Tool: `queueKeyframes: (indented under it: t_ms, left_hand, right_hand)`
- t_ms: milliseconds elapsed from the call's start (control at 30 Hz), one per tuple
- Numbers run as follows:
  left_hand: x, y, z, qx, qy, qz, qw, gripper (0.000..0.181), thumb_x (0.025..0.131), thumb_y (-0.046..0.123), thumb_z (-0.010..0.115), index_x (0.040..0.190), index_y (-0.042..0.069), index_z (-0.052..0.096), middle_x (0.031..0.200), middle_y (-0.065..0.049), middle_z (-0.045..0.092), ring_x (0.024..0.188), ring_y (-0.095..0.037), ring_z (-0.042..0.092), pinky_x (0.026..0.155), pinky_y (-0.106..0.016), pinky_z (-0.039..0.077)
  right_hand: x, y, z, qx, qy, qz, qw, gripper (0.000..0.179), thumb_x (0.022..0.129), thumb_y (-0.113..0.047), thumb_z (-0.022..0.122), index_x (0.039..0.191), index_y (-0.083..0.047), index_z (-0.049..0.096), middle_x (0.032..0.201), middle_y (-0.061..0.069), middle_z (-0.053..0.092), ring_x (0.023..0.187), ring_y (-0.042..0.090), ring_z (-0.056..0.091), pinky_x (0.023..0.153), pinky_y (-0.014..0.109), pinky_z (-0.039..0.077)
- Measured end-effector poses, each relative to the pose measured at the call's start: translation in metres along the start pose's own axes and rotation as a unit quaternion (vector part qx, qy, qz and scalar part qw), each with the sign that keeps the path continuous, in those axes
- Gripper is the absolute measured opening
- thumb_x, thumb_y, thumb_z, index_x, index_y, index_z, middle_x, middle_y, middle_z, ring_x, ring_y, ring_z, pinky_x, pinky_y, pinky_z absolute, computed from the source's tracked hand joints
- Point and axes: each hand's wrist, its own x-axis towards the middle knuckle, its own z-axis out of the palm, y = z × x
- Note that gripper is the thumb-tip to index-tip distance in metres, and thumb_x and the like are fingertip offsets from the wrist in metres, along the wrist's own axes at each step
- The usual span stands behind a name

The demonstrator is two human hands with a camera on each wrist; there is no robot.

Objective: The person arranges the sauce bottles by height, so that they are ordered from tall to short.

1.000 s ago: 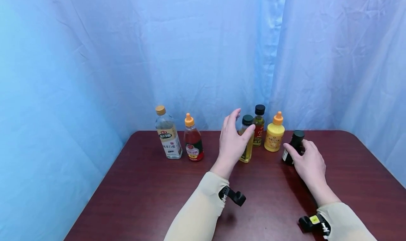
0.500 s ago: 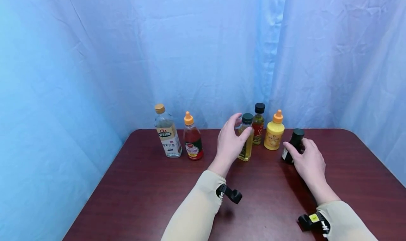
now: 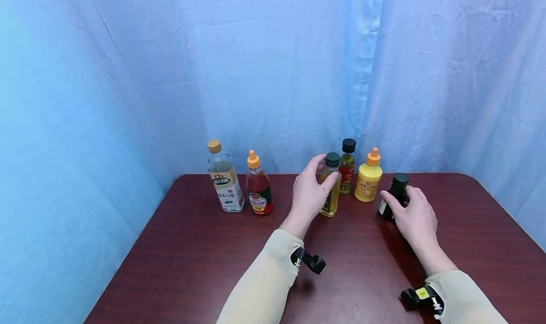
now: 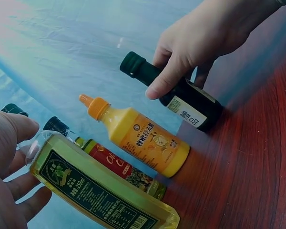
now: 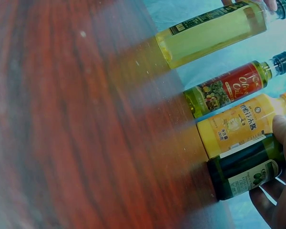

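Left fingers [image 4: 35, 201] newly grasp the green-capped oil bottle [image 3: 332, 198]; right fingers [image 5: 261, 202] still grip the dark bottle [image 4: 195, 106].

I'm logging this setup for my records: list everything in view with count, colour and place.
Tan-capped bottle: 1, clear, row's left end
Red bottle: 1, red, second from left
Oil bottle: 1, pale yellow, third
Red-labelled bottle: 1, olive, fourth
Squeeze bottle: 1, yellow, fifth
Dark bottle: 1, dark green, right end
Table: 1, red-brown, under the bottles
Curtain: count unclear, light blue, behind the table
Wrist devices: 2, black, at the cuffs
Sleeves: 2, cream, front
Left grip: 1, bare hand, around the oil bottle's neck, contact unclear
Right grip: 1, bare hand, holding the dark bottle
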Motion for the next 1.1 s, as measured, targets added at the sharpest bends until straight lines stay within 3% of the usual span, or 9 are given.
queueKeyframes:
  t_ms: [600,1100]
  left_hand:
    - [-0.0012,0.0003,-0.0003,0.008,0.009,0.01,0.9999,0.05,0.105,0.032,0.08,0.152,0.022,0.064,0.126,0.003,0.075,0.106,-0.012,0.066,0.09,-0.038,0.057]
    - [-0.0025,0.0011,-0.0043,0.009,0.013,0.026,0.9995,0.049,0.106,0.031,0.078,0.152,0.021,0.063,0.129,0.002,0.075,0.115,-0.014,0.069,0.094,-0.04,0.058]
  right_hand:
    - [0.0008,0.0004,0.0004,-0.002,0.004,0.0,1.0,0.058,0.109,-0.053,0.066,0.125,0.002,0.067,0.128,0.027,0.063,0.115,0.051,0.064,0.086,0.071,0.05]
    - [0.0003,0.0006,0.0002,0.001,0.004,0.001,1.0,0.058,0.109,-0.053,0.066,0.125,0.002,0.067,0.127,0.026,0.063,0.115,0.05,0.064,0.086,0.07,0.05]
